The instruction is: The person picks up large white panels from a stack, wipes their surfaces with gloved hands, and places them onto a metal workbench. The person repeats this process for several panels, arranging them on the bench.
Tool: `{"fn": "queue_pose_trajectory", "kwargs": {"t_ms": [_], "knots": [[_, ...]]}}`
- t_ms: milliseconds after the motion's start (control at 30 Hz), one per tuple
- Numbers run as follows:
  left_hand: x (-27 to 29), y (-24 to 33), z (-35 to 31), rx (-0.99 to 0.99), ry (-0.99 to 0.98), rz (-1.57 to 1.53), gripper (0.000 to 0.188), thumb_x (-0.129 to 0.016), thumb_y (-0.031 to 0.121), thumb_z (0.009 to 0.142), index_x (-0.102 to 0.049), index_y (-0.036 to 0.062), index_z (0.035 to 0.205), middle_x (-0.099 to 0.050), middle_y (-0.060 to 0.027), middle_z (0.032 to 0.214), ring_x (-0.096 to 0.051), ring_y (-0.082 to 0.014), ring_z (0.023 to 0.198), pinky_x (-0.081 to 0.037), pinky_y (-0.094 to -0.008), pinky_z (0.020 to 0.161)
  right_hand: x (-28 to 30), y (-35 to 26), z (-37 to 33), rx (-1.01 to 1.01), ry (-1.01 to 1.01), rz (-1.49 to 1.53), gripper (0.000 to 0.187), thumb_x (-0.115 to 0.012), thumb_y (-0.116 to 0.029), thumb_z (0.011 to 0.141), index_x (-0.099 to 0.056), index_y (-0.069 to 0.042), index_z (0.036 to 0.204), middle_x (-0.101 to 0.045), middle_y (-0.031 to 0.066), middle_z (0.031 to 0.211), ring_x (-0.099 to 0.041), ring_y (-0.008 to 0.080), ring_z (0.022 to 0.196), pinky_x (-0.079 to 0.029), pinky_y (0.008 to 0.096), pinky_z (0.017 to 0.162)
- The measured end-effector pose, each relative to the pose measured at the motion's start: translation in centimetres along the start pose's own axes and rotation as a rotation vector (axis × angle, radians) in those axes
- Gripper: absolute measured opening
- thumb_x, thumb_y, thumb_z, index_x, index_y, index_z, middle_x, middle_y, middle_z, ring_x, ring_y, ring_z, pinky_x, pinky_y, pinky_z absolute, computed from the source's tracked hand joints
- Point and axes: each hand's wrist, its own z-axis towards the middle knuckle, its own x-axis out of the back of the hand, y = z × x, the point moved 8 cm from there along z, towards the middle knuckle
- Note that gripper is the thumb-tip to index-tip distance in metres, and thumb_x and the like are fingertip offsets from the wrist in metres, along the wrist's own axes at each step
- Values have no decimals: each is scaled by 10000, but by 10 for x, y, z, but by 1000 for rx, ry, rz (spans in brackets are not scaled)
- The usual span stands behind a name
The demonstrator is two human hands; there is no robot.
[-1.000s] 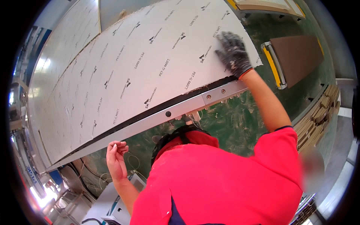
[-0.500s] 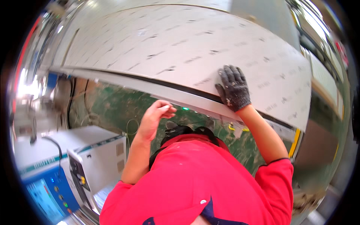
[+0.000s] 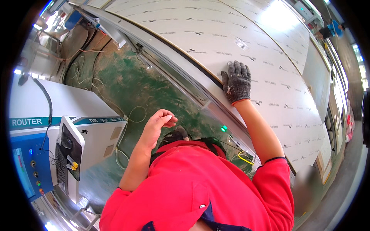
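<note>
"One gloved right hand — resting where?"

"Flat on the film-covered panel, fingers slightly spread, thumb apart; its palm is hidden. The panel lies on the metal-edged bed, ahead and to the right, and is cut off at the top."

"And the bare left hand?"

"Over the green floor, fingers curled toward the thumb — I can't tell whether they pinch anything. Further left, the screen of the blue console is hard to make out."

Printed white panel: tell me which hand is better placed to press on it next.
Right, most likely. The gloved right hand appears spread flat on the printed white panel; the bare left hand is curled, off the panel, above the green floor.
</note>
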Motion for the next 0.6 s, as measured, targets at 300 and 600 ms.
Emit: {"fn": "queue_pose_trajectory", "kwargs": {"t_ms": [300,600], "knots": [[77,13,16,5,107,-96,205,-482,170,983,-601,22,1060,-680,-106,1006,-641,-188,924,-482,-318,881,-71,-73,92,65,-12,35,406,-564,-295,949,-617,-14,1237,-598,228,1283,-525,406,1237,-367,515,1096],[125,54,71,21,141,-116,194,-483,143,985,-598,14,1072,-681,-114,1029,-637,-192,933,-480,-320,892,-143,-151,203,88,-33,84,439,-549,-343,963,-609,-25,1260,-575,223,1316,-500,395,1261,-344,510,1112]]}}
